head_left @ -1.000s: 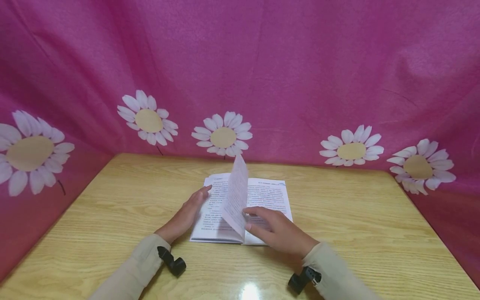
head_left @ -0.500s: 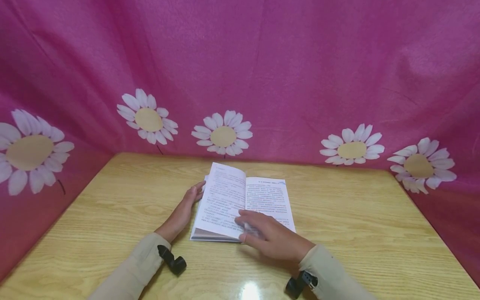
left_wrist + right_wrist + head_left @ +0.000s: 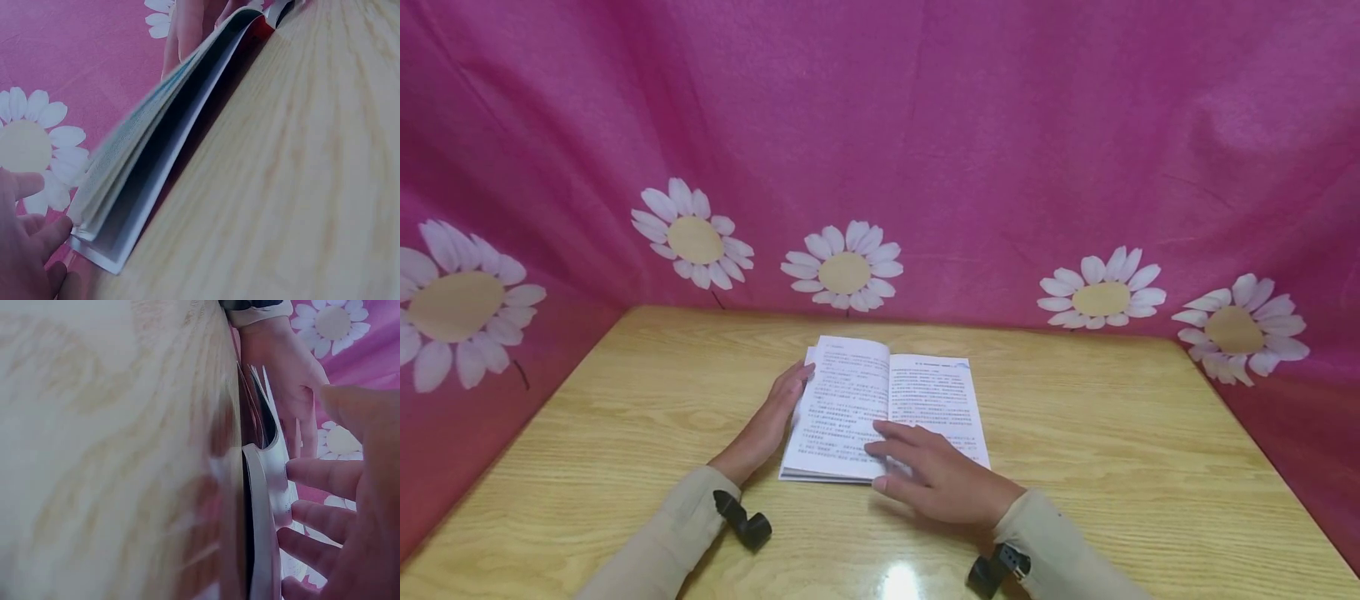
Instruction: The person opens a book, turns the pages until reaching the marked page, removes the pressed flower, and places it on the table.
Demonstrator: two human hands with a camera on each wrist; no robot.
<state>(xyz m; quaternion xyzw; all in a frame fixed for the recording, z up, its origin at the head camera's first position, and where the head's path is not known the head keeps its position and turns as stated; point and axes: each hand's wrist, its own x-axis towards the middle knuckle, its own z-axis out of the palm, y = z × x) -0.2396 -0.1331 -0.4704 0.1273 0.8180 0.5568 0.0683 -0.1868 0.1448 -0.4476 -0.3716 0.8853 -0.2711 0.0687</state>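
An open book (image 3: 842, 392) with printed white pages lies on the table in the head view, its left-hand pages slightly raised. My left hand (image 3: 769, 427) is at the book's left edge, fingertips touching the page edges; the left wrist view shows the fingers (image 3: 53, 237) against the outer corner of the book (image 3: 156, 125). My right hand (image 3: 943, 475) lies over the lower middle of the spread, fingers extended. In the right wrist view those fingers (image 3: 325, 519) touch the pages near the spine of the book (image 3: 265, 506). The lower part of the right-hand page is hidden beneath this hand.
The wooden table (image 3: 1112, 450) extends on both sides of the book. Behind it hangs a pink cloth (image 3: 970, 150) printed with white daisies. Each sleeve cuff carries a black wrist camera, the left camera (image 3: 752, 529) and the right camera (image 3: 988, 575).
A page that stood upright at the spine has swung left and now lies on the left side. My right hand has shifted slightly left, its fingers spreading over the pages. The left hand stays at the edge.
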